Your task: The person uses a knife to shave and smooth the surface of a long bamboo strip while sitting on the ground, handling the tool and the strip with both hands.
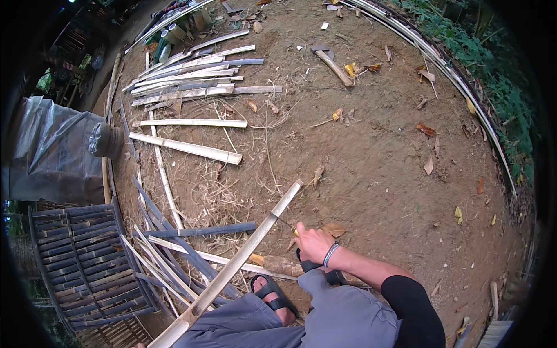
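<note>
A long split bamboo strip [232, 267] slants from the lower left edge up toward the middle, its pale hollow side showing. My right hand [314, 242] is closed round the yellow handle of a knife [284, 222]. The knife's thin dark blade reaches the strip's right edge, near its far end. Only a sliver of my left hand [141, 345] shows at the lower edge, beside the strip's near end; its fingers are hidden. Under the strip lie dark bamboo pieces [217, 230] and a short thick piece of wood [278, 265] by my sandalled feet.
Several split bamboo lengths [191, 81] lie piled at the far left, with two more [185, 148] nearer. A hatchet [333, 66] rests on the dirt farther off. At left stand a bamboo slat rack [87, 261] and a plastic-covered stack [58, 151]. Long poles [441, 64] curve along the right.
</note>
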Demonstrator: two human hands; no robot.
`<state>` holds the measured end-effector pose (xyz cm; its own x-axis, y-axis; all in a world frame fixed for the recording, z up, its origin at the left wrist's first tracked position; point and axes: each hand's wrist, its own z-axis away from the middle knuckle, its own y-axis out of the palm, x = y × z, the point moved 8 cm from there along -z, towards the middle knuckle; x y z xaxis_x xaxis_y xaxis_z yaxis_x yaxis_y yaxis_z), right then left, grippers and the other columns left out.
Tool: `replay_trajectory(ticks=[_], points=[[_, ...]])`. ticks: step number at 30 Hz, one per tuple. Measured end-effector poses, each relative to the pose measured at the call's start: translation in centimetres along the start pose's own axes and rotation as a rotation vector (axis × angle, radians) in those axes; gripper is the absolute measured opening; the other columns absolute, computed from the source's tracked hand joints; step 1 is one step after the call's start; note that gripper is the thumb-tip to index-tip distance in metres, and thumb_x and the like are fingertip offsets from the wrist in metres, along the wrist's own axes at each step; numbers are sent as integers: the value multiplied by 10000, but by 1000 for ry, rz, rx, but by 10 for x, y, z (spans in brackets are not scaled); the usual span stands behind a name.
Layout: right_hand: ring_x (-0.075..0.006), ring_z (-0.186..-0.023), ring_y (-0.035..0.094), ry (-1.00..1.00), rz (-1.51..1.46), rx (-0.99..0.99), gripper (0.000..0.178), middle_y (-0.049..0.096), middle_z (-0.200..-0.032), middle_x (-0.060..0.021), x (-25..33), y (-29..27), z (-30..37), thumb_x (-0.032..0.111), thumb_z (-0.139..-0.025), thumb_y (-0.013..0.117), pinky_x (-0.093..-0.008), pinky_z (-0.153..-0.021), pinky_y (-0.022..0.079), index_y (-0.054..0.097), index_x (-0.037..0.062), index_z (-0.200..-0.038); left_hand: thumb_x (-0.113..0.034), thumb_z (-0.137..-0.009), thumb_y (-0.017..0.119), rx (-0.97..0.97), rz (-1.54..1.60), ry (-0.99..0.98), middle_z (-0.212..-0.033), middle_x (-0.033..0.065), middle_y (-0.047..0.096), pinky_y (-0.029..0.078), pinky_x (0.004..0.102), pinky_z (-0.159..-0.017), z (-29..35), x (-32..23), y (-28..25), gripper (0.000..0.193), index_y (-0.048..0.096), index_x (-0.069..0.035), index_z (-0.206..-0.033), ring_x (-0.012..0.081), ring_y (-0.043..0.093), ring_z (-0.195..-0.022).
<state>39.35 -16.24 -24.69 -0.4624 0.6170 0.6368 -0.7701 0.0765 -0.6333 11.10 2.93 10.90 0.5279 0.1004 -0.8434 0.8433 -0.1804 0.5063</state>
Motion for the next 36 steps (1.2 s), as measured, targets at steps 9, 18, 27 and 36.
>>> replay_trajectory(ticks=[9,18,27,36], points=[[-397,-678,640,99,88,-43,209,628,-691,-235,-55,42,-27,117,-833,486,-480,-564,513,407,-15,-974,-471,-944,388,41,-1,157,-429,-34,293,239,219,-396,-41,-8,-48,486,363,-144,-586,79,246,-344],[-380,-736,660,203,170,5,147,636,-762,-261,-81,44,-36,68,-871,416,-435,-579,546,406,-34,-976,-447,-949,394,137,9,215,-431,-34,301,292,225,-407,-41,-10,-52,458,349,-143,-610,84,294,-348],[-388,-744,657,146,168,35,154,644,-749,-251,-82,35,-43,94,-891,367,-471,-626,533,420,-25,-973,-466,-955,355,210,57,219,-434,-34,304,287,224,-410,-38,-7,-43,469,344,-144,-614,85,285,-351],[-411,-704,641,49,30,42,220,626,-751,-264,-38,47,-21,67,-809,506,-494,-592,519,381,-28,-964,-499,-956,315,48,32,158,-401,-16,314,270,225,-388,-48,-5,-63,543,382,-143,-551,92,273,-339]])
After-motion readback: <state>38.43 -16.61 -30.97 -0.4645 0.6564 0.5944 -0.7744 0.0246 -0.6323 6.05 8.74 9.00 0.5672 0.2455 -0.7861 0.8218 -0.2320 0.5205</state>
